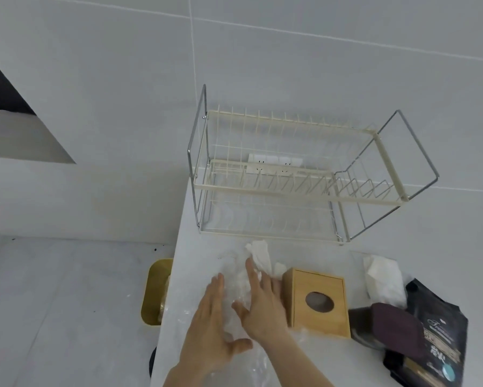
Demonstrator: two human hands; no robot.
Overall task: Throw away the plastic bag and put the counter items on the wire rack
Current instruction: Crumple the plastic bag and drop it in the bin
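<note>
A clear plastic bag [236, 286] lies crumpled on the white counter [304, 252], with white tissue [258, 254] at its far end. My left hand [211, 322] and my right hand [260, 305] lie flat over the bag, fingers spread, one on each side. A cream two-tier wire rack [296, 188] stands empty at the back of the counter. To the right of my hands sit a wooden tissue box [317, 301], a white packet [385, 277], a dark maroon cloth [388, 328] and a black coffee bag [435, 336].
The counter's left edge drops to a pale floor, where a gold-coloured bin [154, 291] stands against the counter side. A white tiled wall rises behind the rack, with sockets [274, 163] seen through it. A dark opening [8, 107] is at far left.
</note>
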